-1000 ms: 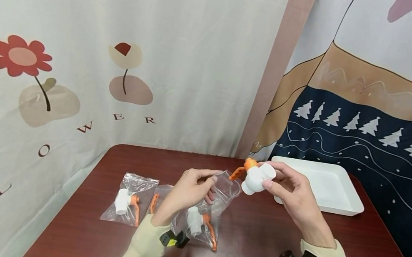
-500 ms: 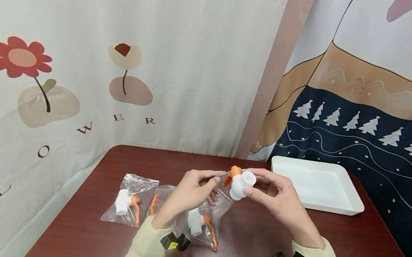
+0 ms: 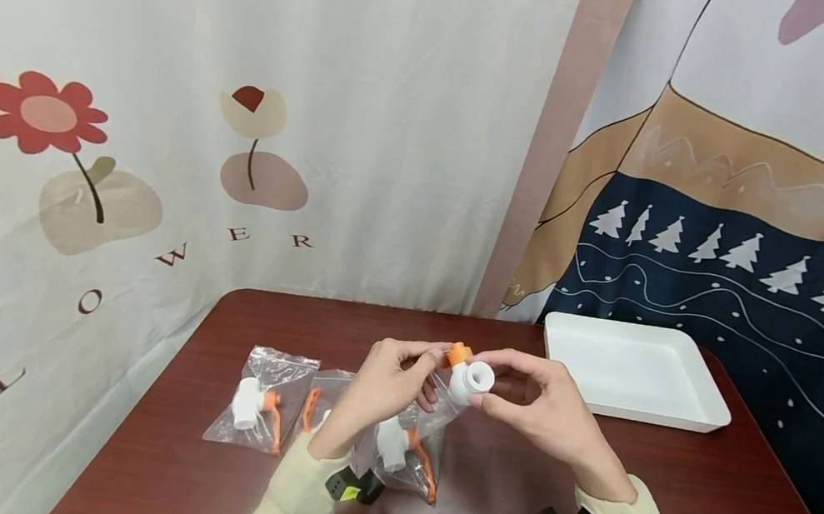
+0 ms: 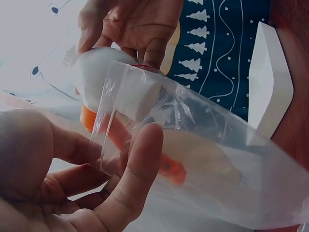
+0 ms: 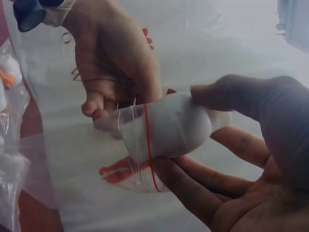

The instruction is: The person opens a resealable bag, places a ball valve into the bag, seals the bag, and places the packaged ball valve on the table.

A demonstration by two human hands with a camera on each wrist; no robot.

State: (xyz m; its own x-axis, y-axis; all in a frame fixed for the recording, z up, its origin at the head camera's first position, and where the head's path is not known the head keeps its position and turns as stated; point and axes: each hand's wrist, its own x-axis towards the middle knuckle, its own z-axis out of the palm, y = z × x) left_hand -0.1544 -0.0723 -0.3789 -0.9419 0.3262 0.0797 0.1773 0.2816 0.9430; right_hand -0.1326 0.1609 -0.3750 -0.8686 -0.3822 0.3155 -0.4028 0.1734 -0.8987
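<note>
In the head view my right hand (image 3: 547, 405) grips a white plastic valve (image 3: 462, 386) with an orange lever, its round opening turned toward the camera. My left hand (image 3: 385, 381) pinches the mouth of a clear zip bag (image 4: 227, 169) between thumb and fingers. The orange lever and part of the white body are inside the bag mouth, as the right wrist view shows. There the red zip line of the bag (image 5: 116, 130) crosses the white body, and my right thumb and fingers hold its outer end.
On the table (image 3: 507, 501), a bagged valve (image 3: 246, 404) lies at left. Beside it a second bag (image 3: 329, 382) is partly hidden by my left arm. Another bagged valve (image 3: 392, 446) lies under my left hand. A white tray (image 3: 641, 373) stands at the back right.
My right hand has moved left and slightly down, bringing the valve to the bag mouth, lever first. The valve has turned so its opening faces the camera. My left hand has stayed nearly still.
</note>
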